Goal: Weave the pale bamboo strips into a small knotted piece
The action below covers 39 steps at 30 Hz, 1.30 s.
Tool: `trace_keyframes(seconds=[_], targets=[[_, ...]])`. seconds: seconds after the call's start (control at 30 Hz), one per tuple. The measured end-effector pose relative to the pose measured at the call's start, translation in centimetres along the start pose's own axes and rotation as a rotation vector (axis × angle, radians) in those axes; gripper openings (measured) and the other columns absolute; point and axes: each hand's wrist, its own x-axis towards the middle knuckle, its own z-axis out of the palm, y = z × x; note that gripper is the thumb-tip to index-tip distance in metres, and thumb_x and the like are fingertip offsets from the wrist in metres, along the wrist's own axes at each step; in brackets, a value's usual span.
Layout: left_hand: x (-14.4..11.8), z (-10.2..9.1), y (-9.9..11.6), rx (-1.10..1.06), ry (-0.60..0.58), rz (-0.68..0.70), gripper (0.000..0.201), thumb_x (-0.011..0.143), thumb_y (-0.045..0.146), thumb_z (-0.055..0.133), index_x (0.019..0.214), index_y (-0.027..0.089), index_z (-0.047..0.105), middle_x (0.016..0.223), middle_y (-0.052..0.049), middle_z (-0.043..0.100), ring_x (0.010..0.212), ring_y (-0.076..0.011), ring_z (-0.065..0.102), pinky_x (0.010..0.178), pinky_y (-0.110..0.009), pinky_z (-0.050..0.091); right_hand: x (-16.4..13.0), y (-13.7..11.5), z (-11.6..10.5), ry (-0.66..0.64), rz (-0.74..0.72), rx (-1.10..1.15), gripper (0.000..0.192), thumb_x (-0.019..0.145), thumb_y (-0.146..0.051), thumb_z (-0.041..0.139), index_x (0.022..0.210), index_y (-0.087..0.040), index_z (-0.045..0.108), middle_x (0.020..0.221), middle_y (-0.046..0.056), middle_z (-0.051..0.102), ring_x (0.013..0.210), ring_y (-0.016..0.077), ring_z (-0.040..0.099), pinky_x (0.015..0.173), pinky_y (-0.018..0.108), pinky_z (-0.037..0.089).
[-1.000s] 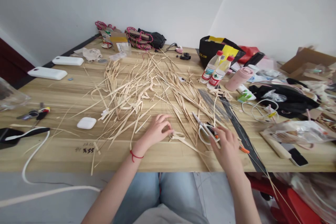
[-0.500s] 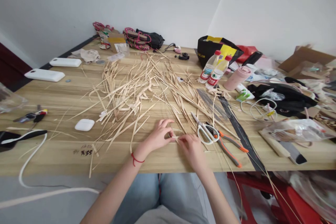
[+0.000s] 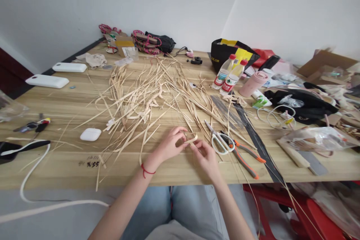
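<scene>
Since a second ago my right hand (image 3: pixel 207 156) has left the white-handled scissors (image 3: pixel 219 140) and come in to meet my left hand (image 3: pixel 170 145) at the near middle of the wooden table (image 3: pixel 64 101). Both hands now pinch one short pale straw strip (image 3: pixel 191 139), which has lifted off the tabletop and bends upward between them. Left thumb and fingers close on its left end, right fingertips close on its right end (I can't tell exactly how many fingers grip, the strip is small).

A red string sits on my left wrist. Just right of my right hand lie the scissors, and beside them orange-handled pliers (image 3: pixel 245 158), touching or nearly so. Beyond my hands a big loose pile of straw strips (image 3: pixel 149 90) spreads across the middle of the table. A white earbud case (image 3: pixel 90 134) lies to the near left, well apart from my hands, and two white power banks (image 3: pixel 47 80) lie farther left. Two plastic bottles (image 3: pixel 229 78) rest on their sides at the far right, next to a pink cup (image 3: pixel 254 83) and a black and yellow bag (image 3: pixel 230 52).
</scene>
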Motion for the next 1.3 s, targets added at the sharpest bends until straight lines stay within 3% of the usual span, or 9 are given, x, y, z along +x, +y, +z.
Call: trace_keyframes(seconds=[0.13,0.23,0.3,0.43,0.53,0.7,0.83,1.03,1.3], targets=[[0.0,0.2,-0.6,0.116,0.086,-0.037,0.013,0.080,0.033,0.059,0.081,0.020,0.055,0.121,-0.007,0.048,0.118,-0.0247,0.040,0.100,-0.043,0.034,0.2,-0.3,-0.3,-0.017,0.106,0.288,0.027,0.076,-0.038,0.061,0.064,-0.021,0.045,0.090,0.006,0.067,0.091,0.0233,0.061,0.082,0.036,0.044],[-0.2,0.6,-1.5,0.115,0.210,-0.164,0.036,0.070,0.041,0.069,0.094,0.020,0.053,0.113,-0.009,0.049,0.111,-0.0268,0.045,0.095,-0.046,0.037,0.3,0.1,-0.5,0.017,0.167,0.473,0.022,0.074,-0.032,0.063,0.064,-0.021,0.046,0.091,0.005,0.068,0.093,0.0237,0.061,0.087,0.037,0.042],[-0.2,1.0,-2.0,-0.029,0.224,-0.261,0.047,0.067,0.043,0.070,0.102,0.020,0.049,0.103,-0.007,0.052,0.097,-0.0231,0.053,0.086,-0.042,0.044,0.3,0.5,-0.6,0.029,0.182,0.562,0.019,0.073,-0.028,0.063,0.064,-0.021,0.047,0.091,0.003,0.068,0.094,0.0232,0.061,0.088,0.037,0.042],[-0.1,1.6,-2.3,-0.569,0.081,-0.359,0.060,0.074,0.034,0.066,0.124,0.022,0.036,0.098,-0.006,0.058,0.081,-0.0155,0.061,0.075,-0.033,0.050,0.4,0.9,-0.6,0.034,0.182,0.625,0.020,0.071,-0.026,0.065,0.061,-0.021,0.048,0.089,0.003,0.068,0.093,0.0232,0.062,0.089,0.037,0.042],[0.3,1.8,-2.1,-0.815,0.011,-0.365,0.050,0.074,0.027,0.067,0.119,0.019,0.047,0.109,-0.010,0.060,0.094,-0.0185,0.061,0.082,-0.034,0.049,0.5,0.5,-0.4,0.024,0.187,0.631,0.022,0.069,-0.029,0.067,0.060,-0.021,0.048,0.090,0.003,0.068,0.092,0.0241,0.063,0.090,0.039,0.043],[0.8,1.7,-1.9,-0.850,0.027,-0.472,0.032,0.070,0.026,0.070,0.099,0.013,0.063,0.106,-0.011,0.065,0.088,-0.0198,0.063,0.080,-0.035,0.050,0.7,-0.5,0.1,-0.014,0.167,0.624,0.026,0.070,-0.033,0.067,0.060,-0.020,0.047,0.095,0.004,0.067,0.091,0.0237,0.064,0.090,0.040,0.043],[0.8,1.8,-1.8,-0.870,0.025,-0.509,0.031,0.069,0.021,0.070,0.098,0.013,0.065,0.104,-0.011,0.067,0.083,-0.0180,0.064,0.081,-0.034,0.050,0.8,-0.1,0.1,0.043,0.156,0.513,0.026,0.072,-0.036,0.066,0.062,-0.020,0.049,0.092,0.005,0.066,0.089,0.0223,0.062,0.086,0.037,0.045],[0.8,1.5,-2.1,-0.924,0.019,-0.469,0.034,0.071,0.020,0.068,0.105,0.015,0.064,0.115,-0.012,0.064,0.104,-0.0229,0.060,0.091,-0.037,0.046,0.8,1.5,-0.3,0.145,0.125,0.347,0.024,0.071,-0.034,0.065,0.060,-0.019,0.049,0.085,0.004,0.063,0.080,0.0189,0.058,0.077,0.032,0.044],[0.7,0.2,-2.7,-0.946,0.096,-0.399,0.041,0.076,0.024,0.064,0.116,0.016,0.060,0.121,-0.012,0.060,0.114,-0.0244,0.054,0.100,-0.040,0.039,-1.4,0.4,-0.9,0.051,-0.036,0.157,0.019,0.073,-0.025,0.060,0.060,-0.019,0.047,0.082,0.004,0.058,0.078,0.0179,0.053,0.072,0.030,0.039]])
